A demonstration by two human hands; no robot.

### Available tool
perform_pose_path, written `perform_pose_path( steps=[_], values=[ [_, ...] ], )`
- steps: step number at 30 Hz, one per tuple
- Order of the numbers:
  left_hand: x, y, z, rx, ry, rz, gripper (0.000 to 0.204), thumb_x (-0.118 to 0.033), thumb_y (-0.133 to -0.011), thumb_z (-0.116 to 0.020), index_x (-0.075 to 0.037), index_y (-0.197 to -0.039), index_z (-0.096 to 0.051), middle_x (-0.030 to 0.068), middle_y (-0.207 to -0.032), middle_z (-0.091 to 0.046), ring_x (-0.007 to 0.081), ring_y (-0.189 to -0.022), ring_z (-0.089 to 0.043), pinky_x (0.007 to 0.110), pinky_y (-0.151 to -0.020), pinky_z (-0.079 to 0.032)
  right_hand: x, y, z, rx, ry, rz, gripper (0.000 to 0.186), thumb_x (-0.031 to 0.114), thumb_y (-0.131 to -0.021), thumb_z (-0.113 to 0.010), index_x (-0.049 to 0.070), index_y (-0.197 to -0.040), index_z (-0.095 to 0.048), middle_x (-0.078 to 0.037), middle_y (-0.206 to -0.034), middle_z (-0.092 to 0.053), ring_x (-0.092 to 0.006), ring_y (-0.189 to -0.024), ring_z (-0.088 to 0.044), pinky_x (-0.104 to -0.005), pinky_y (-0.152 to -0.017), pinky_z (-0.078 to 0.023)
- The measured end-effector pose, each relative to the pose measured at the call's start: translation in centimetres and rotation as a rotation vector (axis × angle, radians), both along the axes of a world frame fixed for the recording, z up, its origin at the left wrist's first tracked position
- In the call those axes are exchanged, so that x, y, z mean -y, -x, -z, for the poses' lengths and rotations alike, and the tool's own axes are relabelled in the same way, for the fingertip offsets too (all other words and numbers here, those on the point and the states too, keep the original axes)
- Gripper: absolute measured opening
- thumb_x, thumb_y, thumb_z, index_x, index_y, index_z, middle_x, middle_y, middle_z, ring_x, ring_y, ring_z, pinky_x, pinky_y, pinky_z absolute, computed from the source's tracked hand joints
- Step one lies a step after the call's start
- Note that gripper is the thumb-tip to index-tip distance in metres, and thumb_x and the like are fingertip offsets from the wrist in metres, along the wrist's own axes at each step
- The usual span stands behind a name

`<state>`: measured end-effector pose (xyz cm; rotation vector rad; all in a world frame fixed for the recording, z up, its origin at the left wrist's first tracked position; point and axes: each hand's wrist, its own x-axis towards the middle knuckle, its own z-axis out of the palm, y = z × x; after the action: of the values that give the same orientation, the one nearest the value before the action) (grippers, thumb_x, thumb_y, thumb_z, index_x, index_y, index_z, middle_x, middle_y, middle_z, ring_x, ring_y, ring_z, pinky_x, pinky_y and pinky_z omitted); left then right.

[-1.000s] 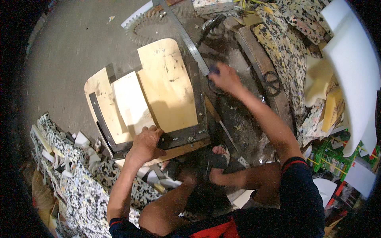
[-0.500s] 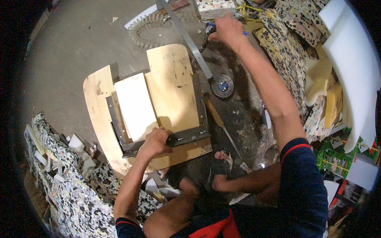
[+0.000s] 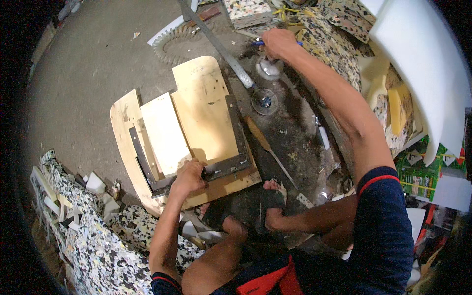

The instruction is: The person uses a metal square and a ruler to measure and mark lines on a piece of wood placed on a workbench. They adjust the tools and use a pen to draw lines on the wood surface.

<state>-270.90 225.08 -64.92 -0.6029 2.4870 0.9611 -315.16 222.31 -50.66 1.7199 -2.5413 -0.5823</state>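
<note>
My left hand (image 3: 191, 174) grips the near edge of a stack of pale plywood pieces: a white-lit narrow board (image 3: 162, 128) on wider notched panels (image 3: 199, 113), edged by a dark strip (image 3: 223, 164). My right hand (image 3: 276, 44) is raised beyond the stack, closed on a blue-handled tool (image 3: 256, 43), partly hidden by the fingers. Below that hand are a shiny round dish (image 3: 268, 70) and a clear dish (image 3: 257, 98) with small blue items. A long steel ruler (image 3: 221, 51) lies diagonally beside them.
A wooden-handled tool (image 3: 260, 137) lies right of the boards, a coiled clear hose (image 3: 169, 42) beyond them. Speckled foam scraps (image 3: 93, 236) heap at lower left and upper right (image 3: 324, 44). A white foam sheet (image 3: 408, 59) curves along the right. My bare legs and feet are at the bottom.
My right hand has moved up and away from the ruler's near end, uncovering the dish of blue items. My left hand has shifted slightly right and stays on the boards.
</note>
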Motion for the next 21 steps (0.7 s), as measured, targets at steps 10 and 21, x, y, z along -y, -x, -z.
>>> perform_pose_path(
  steps=[10, 21],
  values=[
    [-1.6, -0.9, 0.5, -0.015, 0.035, -0.008, 0.055, -0.025, -0.065, -0.087, -0.004, -0.113, -0.069, 0.0183, -0.111, -0.067, 0.0389, -0.109, -0.062, 0.045, -0.096, -0.051, -20.7, -5.0, -13.4, -0.035, 0.117, 0.380, 0.043, 0.044, -0.091, -0.070, 0.001, -0.094, -0.073, -0.021, -0.085, -0.071, -0.0391, -0.080, -0.070, -0.0483, -0.073, -0.056],
    [-3.8, -3.8, 0.3, -0.081, -0.222, -0.018, 0.056, -0.019, -0.060, -0.089, -0.002, -0.111, -0.070, 0.0223, -0.110, -0.068, 0.0411, -0.106, -0.063, 0.045, -0.093, -0.051, -41.2, -8.9, -27.3, -0.133, 0.278, 0.586, 0.036, 0.038, -0.091, -0.069, 0.006, -0.107, -0.074, -0.022, -0.084, -0.071, -0.0398, -0.080, -0.069, -0.0471, -0.075, -0.052]
  ],
)
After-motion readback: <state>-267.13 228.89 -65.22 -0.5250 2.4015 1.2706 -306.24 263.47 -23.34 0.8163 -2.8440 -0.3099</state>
